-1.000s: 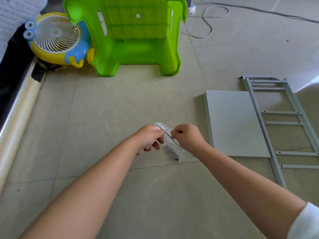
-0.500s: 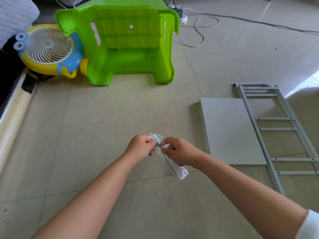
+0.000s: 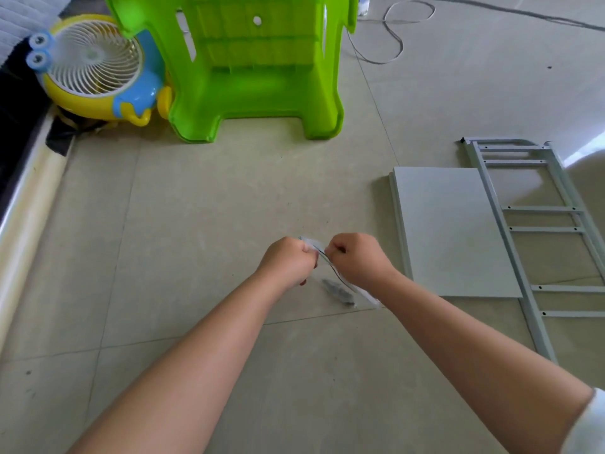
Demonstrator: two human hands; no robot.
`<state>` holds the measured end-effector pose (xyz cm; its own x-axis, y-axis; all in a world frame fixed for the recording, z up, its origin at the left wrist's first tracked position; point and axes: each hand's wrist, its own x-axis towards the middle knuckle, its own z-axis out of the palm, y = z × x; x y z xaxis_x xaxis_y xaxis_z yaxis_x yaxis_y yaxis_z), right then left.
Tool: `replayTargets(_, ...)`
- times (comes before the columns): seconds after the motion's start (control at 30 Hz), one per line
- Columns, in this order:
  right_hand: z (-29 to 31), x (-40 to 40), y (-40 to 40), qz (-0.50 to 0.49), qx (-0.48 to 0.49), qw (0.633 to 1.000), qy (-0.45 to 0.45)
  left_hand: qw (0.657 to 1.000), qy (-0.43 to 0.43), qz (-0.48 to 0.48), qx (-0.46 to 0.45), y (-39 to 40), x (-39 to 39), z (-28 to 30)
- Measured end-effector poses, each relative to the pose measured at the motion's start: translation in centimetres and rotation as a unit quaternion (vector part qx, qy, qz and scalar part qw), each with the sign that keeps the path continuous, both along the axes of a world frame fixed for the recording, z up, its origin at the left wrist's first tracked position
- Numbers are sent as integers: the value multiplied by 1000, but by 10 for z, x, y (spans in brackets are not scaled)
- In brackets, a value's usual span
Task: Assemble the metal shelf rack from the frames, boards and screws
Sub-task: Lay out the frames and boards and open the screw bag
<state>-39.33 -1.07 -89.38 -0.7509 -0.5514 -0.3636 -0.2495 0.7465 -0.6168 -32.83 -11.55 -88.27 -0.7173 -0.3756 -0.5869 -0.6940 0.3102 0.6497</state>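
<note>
At the centre of the frame, the left hand (image 3: 288, 260) and right hand (image 3: 358, 258) each pinch the top edge of a clear plastic bag (image 3: 343, 283), both grips closed on it. Grey screws (image 3: 339, 292) sit low inside. At right, a grey board (image 3: 451, 231) lies on the floor beside a metal frame (image 3: 537, 224).

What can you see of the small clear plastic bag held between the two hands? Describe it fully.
The small clear plastic bag is thin, see-through film with a dark line along its top edge. The left hand and right hand pinch that top edge. It hangs slanting over the tiled floor. Dark grey pieces, likely screws, sit in its lower part.
</note>
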Motion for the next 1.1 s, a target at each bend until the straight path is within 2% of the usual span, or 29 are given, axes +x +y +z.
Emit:
replayTargets(0.1,3,-3,4,-5,1,1000,14,999,-32,-16,9,2,-2,2)
replayTargets(0.23,10,-10,13,63,14,997,52,999,-32,-26,7,4,-9,4)
replayTargets(0.37,28,-23,19,81,-4,996,-35,999,3,4,37,2,-9,8)
replayTargets(0.43,32,-21,21,73,-7,991,-109,999,22,2,33,1,-7,9)
replayTargets(0.5,31,-16,21,82,3,988,-132,999,31,-10,20,2,-6,8)
replayTargets(0.67,23,-10,10,61,42,997,-32,999,42,-30,-20,8,-1,3)
replayTargets(0.83,13,-21,12,20,102,991,81,989,-59,-135,15,17,-1,3)
replayTargets(0.87,14,-22,14,44,115,989,87,989,-64,-132,-3,16,-2,3)
replayTargets(0.93,19,-21,16,99,134,982,86,996,-38,-66,-45,10,-6,2)
replayTargets(1.03,31,-23,25,115,111,987,-5,998,2,-7,-60,6,-4,0)
replayTargets(1.1,38,-26,31,130,137,979,-75,998,21,24,-62,5,-1,-3)
